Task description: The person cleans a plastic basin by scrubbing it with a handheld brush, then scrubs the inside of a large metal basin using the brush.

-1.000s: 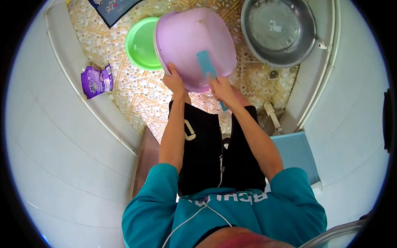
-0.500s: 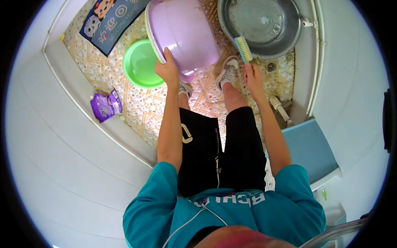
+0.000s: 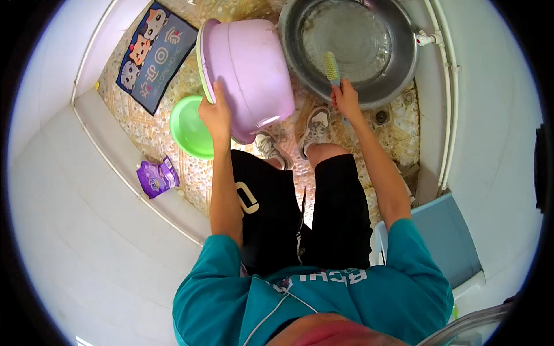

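From where I stand, the patterned floor (image 3: 196, 183) runs beneath everything. The biggest thing on it is the metal basin (image 3: 295, 49), at the person's right, with clear water in it. Next comes the purple tub (image 3: 257, 69), tipped on its side in front of the person, its open mouth turned toward the mat (image 3: 157, 60). I can't tell whether the tub touches the metal basin. The green basin (image 3: 191, 130) sits below the tub's rim, partly hidden by it and the left arm. The left hand (image 3: 216, 117) is grasping that rim, thumb against the outer wall; its other fingers are mostly out of sight. The right hand (image 3: 347, 99) has its fingers clenched round the handle of the brush (image 3: 331, 64), whose pale bristles show over the metal basin. A purple pouch (image 3: 157, 177) lies by the left wall, and a small drain (image 3: 381, 117) sits near the right hand.
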Motion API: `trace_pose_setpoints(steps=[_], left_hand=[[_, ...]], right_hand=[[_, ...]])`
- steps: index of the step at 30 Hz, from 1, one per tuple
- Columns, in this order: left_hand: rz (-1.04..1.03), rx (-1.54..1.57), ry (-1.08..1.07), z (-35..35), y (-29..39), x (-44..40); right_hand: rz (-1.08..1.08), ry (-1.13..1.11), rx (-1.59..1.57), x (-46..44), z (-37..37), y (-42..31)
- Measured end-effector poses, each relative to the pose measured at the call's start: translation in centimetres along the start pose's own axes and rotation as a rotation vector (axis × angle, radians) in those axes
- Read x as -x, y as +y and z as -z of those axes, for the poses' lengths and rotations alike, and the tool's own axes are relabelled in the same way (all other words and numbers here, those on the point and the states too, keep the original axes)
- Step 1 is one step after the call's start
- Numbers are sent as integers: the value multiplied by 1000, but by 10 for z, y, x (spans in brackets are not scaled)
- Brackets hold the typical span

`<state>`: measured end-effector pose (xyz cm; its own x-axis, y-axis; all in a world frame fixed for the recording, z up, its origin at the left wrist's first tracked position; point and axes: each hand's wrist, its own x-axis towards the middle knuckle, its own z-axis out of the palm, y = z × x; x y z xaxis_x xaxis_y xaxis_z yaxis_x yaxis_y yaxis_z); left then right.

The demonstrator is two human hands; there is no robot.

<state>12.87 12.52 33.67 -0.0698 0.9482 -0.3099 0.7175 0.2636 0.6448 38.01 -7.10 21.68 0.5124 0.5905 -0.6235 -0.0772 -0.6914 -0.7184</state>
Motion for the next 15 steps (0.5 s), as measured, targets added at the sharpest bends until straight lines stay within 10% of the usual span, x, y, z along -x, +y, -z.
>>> trace_pose_setpoints(steps=[15], left_hand=[[-118, 133, -299, -36, 43, -28]], right_hand=[[476, 329, 450, -157, -16, 143]])
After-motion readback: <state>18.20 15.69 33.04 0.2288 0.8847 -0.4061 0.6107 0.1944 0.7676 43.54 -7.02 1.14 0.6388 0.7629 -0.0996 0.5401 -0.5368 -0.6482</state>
